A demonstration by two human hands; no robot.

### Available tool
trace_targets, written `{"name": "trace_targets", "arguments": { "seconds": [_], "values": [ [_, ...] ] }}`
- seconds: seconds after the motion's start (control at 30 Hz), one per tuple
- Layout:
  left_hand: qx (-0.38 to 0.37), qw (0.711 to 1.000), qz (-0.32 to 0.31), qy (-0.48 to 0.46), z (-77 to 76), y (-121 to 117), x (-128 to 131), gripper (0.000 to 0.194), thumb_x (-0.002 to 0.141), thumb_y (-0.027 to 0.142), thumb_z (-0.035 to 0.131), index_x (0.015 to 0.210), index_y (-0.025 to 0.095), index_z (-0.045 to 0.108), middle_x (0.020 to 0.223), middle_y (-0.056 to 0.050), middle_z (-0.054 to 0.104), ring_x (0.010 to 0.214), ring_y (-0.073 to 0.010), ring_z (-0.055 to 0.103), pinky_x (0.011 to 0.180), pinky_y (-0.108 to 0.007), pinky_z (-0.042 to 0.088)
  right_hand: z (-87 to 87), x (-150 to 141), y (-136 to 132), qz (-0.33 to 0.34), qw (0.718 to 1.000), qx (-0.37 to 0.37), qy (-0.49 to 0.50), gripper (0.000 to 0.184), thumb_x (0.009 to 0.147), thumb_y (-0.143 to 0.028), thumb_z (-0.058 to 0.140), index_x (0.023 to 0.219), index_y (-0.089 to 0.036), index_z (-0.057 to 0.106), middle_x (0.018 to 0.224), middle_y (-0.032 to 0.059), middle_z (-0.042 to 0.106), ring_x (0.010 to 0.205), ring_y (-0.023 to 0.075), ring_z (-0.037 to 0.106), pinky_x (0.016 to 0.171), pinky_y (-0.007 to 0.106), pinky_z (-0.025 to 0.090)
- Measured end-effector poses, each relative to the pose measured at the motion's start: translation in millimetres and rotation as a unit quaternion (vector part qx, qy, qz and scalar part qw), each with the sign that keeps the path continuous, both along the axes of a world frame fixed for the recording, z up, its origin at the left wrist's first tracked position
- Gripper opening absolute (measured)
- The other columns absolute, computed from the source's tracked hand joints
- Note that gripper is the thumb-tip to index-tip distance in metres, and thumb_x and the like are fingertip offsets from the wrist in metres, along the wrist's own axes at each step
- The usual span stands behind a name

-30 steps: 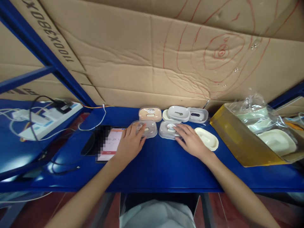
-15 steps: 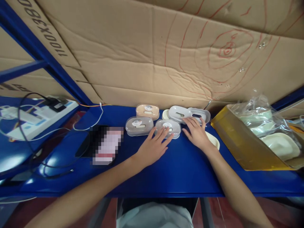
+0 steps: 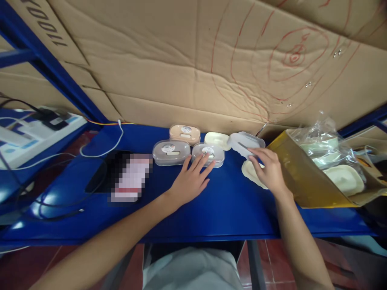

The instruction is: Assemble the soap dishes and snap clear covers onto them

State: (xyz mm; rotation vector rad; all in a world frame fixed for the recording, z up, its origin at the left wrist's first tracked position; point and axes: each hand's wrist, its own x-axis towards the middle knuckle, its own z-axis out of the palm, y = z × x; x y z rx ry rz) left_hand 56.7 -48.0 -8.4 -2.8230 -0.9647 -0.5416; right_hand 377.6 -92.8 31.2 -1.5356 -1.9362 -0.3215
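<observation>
My left hand (image 3: 190, 182) lies with spread fingertips on the front of a grey soap box (image 3: 208, 158) with a clear lid and a round sticker. To its left sits a similar grey soap box (image 3: 171, 153), and behind that a peach one (image 3: 184, 135). Between thumb and fingers, my right hand (image 3: 269, 171) holds a grey oval soap dish (image 3: 242, 146) by its near edge, tilted; another grey piece appears to lie behind it. A cream dish (image 3: 218, 139) is left of it. Partly under my right hand lies a second cream dish (image 3: 252, 174).
An open cardboard box (image 3: 290, 161) on the right holds cream dishes in clear plastic. To the left are a phone (image 3: 133, 177), cables and a white power strip (image 3: 42, 135). Cardboard panels (image 3: 151, 60) wall the back of the blue table (image 3: 211, 209).
My right hand has moved right and now grips the grey soap dish, which has tilted up and shifted right, uncovering more of the cream dish. My left hand stays on the box; the view has shifted slightly.
</observation>
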Motion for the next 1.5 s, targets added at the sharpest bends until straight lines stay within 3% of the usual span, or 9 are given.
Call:
{"name": "trace_targets", "arguments": {
  "seconds": [0.17, 0.3, 0.47, 0.6, 0.77, 0.93, 1.1, 1.3, 1.5],
  "values": [
    [-0.014, 0.993, -0.113, -0.03, -1.5, -8, 3, 0.053, 0.11, 0.025, 0.056, 0.162, 0.014, 0.054, 0.169, -0.023, 0.05, 0.155, -0.0386, 0.051, 0.129, -0.061, 0.035, -12.5, 21, -80, -0.065, 0.994, 0.029, 0.08, 0.027, 0.107, -0.034, 0.068, 0.131, -0.028, 0.078, 0.123, 0.0082, 0.079, 0.115, 0.028, 0.074, 0.105, 0.046, 0.055],
    [-0.02, 0.977, -0.213, -0.018, -2.7, -12, 50, 0.054, 0.111, 0.03, 0.057, 0.162, 0.013, 0.053, 0.168, -0.021, 0.052, 0.151, -0.0364, 0.054, 0.125, -0.051, 0.039, -44.2, 34, -118, -0.105, 0.987, 0.02, 0.119, 0.025, 0.107, -0.035, 0.067, 0.127, -0.026, 0.079, 0.121, 0.0095, 0.079, 0.113, 0.0287, 0.074, 0.103, 0.048, 0.058],
    [-0.068, 0.969, -0.238, 0.008, -10.3, -3, 117, 0.063, 0.109, 0.046, 0.064, 0.162, 0.014, 0.052, 0.168, -0.02, 0.053, 0.151, -0.0371, 0.053, 0.122, -0.049, 0.04, -60.4, 40, -122, -0.145, 0.98, 0.037, 0.131, 0.025, 0.107, -0.039, 0.066, 0.122, -0.024, 0.08, 0.118, 0.0117, 0.078, 0.112, 0.0312, 0.074, 0.103, 0.053, 0.059],
    [-0.083, 0.968, -0.236, 0.006, -14.5, 0, 113, 0.046, 0.111, 0.045, 0.059, 0.147, 0.016, 0.065, 0.152, -0.018, 0.066, 0.139, -0.0352, 0.061, 0.118, -0.05, 0.043, -62.4, 39, -122, -0.143, 0.981, 0.023, 0.133, 0.025, 0.107, -0.04, 0.065, 0.122, -0.026, 0.079, 0.118, 0.0118, 0.077, 0.113, 0.0321, 0.073, 0.104, 0.056, 0.059],
    [-0.133, 0.967, -0.214, -0.028, -5.9, 1, 100, 0.054, 0.108, 0.03, 0.063, 0.159, 0.016, 0.053, 0.155, -0.02, 0.06, 0.141, -0.035, 0.06, 0.117, -0.05, 0.047, -68.2, 39, -121, -0.143, 0.981, 0.002, 0.128, 0.027, 0.108, -0.044, 0.063, 0.123, -0.027, 0.077, 0.122, 0.0124, 0.072, 0.118, 0.0325, 0.069, 0.108, 0.059, 0.056],
    [-0.182, 0.96, -0.204, -0.056, -2.0, 24, 147, 0.077, 0.105, 0.031, 0.068, 0.17, 0.011, 0.033, 0.172, -0.025, 0.041, 0.156, -0.0352, 0.048, 0.122, -0.047, 0.046, -77.6, 41, -114, -0.136, 0.987, -0.008, 0.084, 0.034, 0.103, -0.055, 0.07, 0.118, -0.025, 0.073, 0.137, 0.0154, 0.065, 0.141, 0.0389, 0.059, 0.118, 0.066, 0.048],
    [-0.185, 0.957, -0.221, -0.047, -7.1, 39, 178, 0.074, 0.106, 0.036, 0.069, 0.169, 0.018, 0.036, 0.169, -0.02, 0.05, 0.151, -0.0341, 0.054, 0.118, -0.049, 0.048, -78.1, 42, -115, -0.139, 0.983, -0.002, 0.117, 0.026, 0.108, -0.045, 0.064, 0.122, -0.023, 0.069, 0.127, 0.0153, 0.073, 0.132, 0.035, 0.067, 0.113, 0.061, 0.055],
    [-0.153, 0.966, -0.208, -0.035, -8.7, 8, 109, 0.028, 0.108, 0.022, 0.058, 0.134, 0.015, 0.068, 0.152, -0.018, 0.065, 0.138, -0.034, 0.063, 0.116, -0.05, 0.051, -67.1, 35, -124, -0.155, 0.972, 0.002, 0.178, 0.031, 0.106, -0.047, 0.067, 0.127, -0.025, 0.068, 0.126, 0.0137, 0.076, 0.12, 0.0337, 0.074, 0.106, 0.057, 0.06],
    [-0.114, 0.983, -0.14, -0.034, -7.8, -40, -4, 0.027, 0.103, 0.037, 0.074, 0.122, 0.018, 0.069, 0.146, -0.018, 0.065, 0.13, -0.0342, 0.069, 0.11, -0.047, 0.06, -50.0, -2, -118, 0.03, 0.978, -0.097, 0.179, 0.021, 0.105, -0.035, 0.07, 0.126, -0.029, 0.069, 0.128, 0.0098, 0.076, 0.122, 0.0304, 0.075, 0.104, 0.048, 0.064]
  ]
}}
